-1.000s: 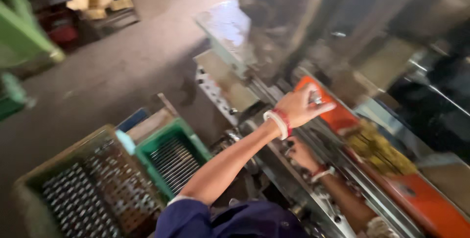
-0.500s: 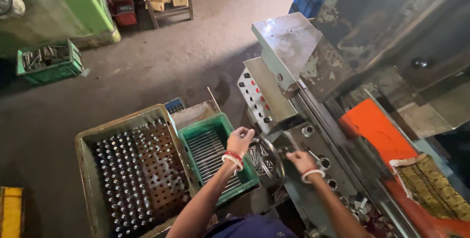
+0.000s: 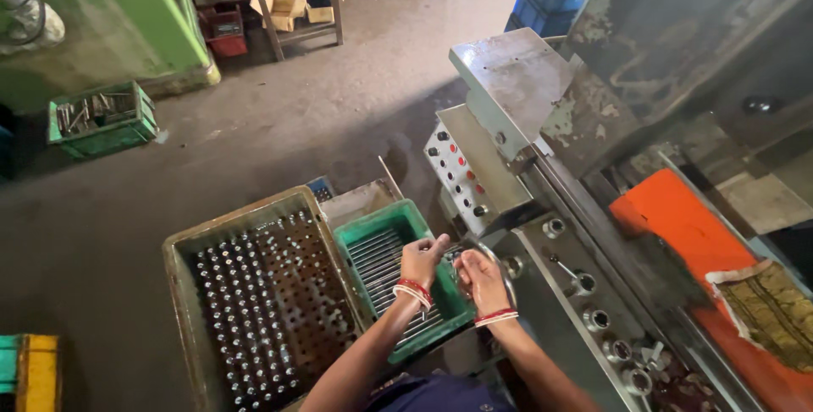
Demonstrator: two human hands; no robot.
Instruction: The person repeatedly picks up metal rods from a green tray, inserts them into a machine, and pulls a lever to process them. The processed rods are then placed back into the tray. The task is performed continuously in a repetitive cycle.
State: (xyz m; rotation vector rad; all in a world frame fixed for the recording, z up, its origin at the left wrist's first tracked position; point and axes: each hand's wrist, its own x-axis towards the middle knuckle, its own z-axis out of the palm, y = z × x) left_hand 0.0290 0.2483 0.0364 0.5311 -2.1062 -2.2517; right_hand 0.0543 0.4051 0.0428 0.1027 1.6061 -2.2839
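Our left hand (image 3: 421, 259) curls half-closed over the green crate (image 3: 370, 230), fingers around thin metal rods (image 3: 385, 264) lying in it. Our right hand (image 3: 481, 279) sits just beside, fingers bent onto the same bundle at the crate's edge. Left of that stands the grey tray (image 3: 182, 268) of upright pins; right, the machine's control panel (image 3: 461, 176).

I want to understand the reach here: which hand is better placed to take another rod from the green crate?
Probably the left hand: it hangs directly over the green crate of metal rods, while the right hand sits beside its rim, nearer the machine.
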